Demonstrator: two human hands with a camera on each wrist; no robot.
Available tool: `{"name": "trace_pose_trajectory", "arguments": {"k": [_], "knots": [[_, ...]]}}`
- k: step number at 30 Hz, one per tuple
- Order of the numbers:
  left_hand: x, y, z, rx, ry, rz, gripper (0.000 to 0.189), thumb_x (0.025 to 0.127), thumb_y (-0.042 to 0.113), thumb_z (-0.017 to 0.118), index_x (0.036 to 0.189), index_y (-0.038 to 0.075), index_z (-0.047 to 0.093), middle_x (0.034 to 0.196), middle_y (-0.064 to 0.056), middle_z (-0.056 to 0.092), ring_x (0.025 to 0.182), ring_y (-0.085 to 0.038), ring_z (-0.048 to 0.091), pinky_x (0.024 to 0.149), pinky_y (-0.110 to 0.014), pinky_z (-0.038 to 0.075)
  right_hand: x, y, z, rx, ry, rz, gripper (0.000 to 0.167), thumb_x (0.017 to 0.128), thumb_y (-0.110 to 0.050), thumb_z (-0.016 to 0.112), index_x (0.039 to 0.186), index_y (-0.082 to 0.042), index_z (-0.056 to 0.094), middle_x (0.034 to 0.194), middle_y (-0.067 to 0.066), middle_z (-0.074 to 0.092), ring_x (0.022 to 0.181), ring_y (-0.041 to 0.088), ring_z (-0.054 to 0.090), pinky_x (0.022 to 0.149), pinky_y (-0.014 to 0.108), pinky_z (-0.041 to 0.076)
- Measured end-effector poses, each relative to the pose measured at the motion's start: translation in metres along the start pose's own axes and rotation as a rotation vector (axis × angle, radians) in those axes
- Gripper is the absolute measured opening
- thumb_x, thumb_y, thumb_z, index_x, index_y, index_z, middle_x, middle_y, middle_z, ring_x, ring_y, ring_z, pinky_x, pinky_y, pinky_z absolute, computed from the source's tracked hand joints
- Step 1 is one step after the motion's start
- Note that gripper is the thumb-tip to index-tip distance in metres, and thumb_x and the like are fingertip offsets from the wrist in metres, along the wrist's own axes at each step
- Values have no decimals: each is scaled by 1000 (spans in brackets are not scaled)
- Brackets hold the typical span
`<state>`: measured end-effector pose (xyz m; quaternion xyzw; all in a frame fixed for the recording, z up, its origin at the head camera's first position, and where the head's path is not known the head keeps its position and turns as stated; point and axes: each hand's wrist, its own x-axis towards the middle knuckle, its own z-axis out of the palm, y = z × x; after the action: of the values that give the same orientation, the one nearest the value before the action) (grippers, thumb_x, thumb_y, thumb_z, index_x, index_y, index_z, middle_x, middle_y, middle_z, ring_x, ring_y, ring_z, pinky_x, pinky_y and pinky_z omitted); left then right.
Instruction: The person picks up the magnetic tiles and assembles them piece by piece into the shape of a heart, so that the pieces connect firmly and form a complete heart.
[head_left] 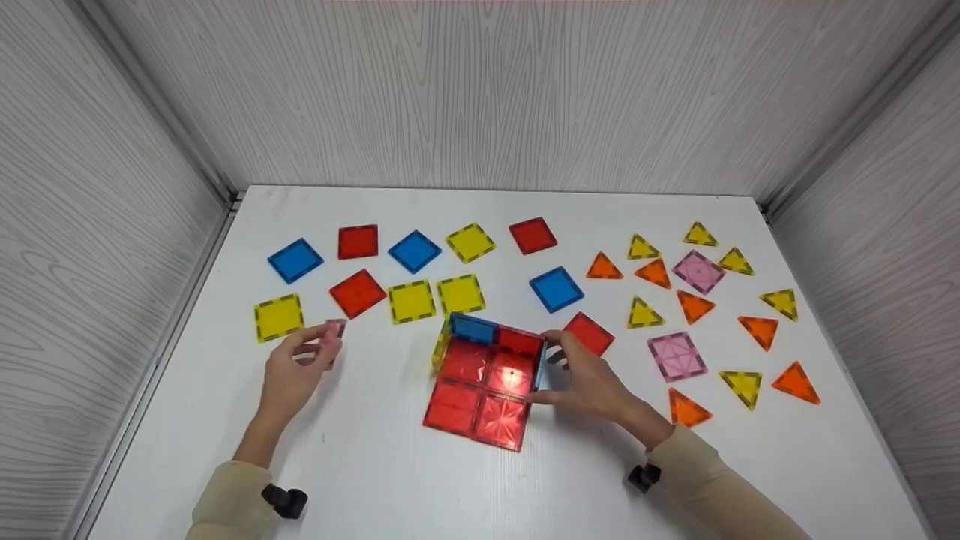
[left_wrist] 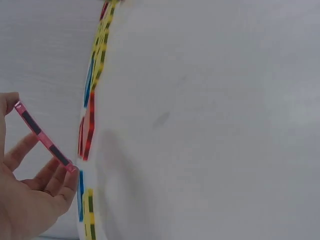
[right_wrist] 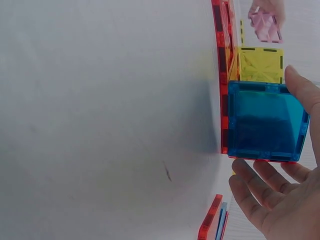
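My left hand pinches a pink square magnetic tile by its edges, raised over the left part of the table. Four-part red base tiles lie joined flat in the middle. Along the base's back edge stand a blue tile and a red tile; a yellow tile stands at the left. On the right side, an upright blue tile sits between the thumb and fingers of my right hand, which holds it at opposite edges.
Loose blue, red and yellow square tiles lie behind the structure and to its left. To the right are several yellow and orange triangles with two pink squares. Panelled walls enclose the white table.
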<state>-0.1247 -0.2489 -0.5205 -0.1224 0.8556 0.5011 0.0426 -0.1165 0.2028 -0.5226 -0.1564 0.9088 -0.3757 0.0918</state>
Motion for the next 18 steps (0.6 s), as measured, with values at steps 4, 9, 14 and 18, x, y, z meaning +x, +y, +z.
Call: {"name": "trace_pose_trajectory", "arguments": {"k": [4, 9, 14, 18], "knots": [[-9, 6, 24, -72, -94, -11, 58, 99, 55, 67, 146, 22, 59, 146, -6, 62, 125, -24, 59, 87, -9, 53, 1, 1, -2, -9, -3, 0, 93, 79, -51, 91, 153, -23, 41, 150, 3, 55, 126, 22, 62, 103, 47, 58], [-23, 13, 52, -163, -159, -63, 43, 103, 40, 68, 141, 20, 63, 142, -6, 66, 118, -23, 65, 87, -14, 56, 2, 2, -3, -9, -1, -23, 93, 78, -49, 91, 152, -20, 42, 149, 6, 56, 125, 26, 64, 102, 49, 59], [-37, 22, 72, -208, -173, -103, 39, 104, 35, 67, 139, 18, 65, 138, -7, 69, 112, -22, 66, 89, -18, 58, 1, 2, -2, -6, 0, -31, 93, 78, -50, 91, 151, -19, 42, 149, 6, 56, 123, 26, 65, 101, 49, 59], [-47, 26, 84, -225, -179, -101, 40, 104, 34, 67, 140, 17, 65, 136, -8, 70, 109, -21, 66, 91, -25, 60, 1, 0, -1, -9, 3, -28, 93, 78, -51, 91, 151, -20, 42, 149, 5, 56, 123, 24, 64, 101, 49, 59]]}}
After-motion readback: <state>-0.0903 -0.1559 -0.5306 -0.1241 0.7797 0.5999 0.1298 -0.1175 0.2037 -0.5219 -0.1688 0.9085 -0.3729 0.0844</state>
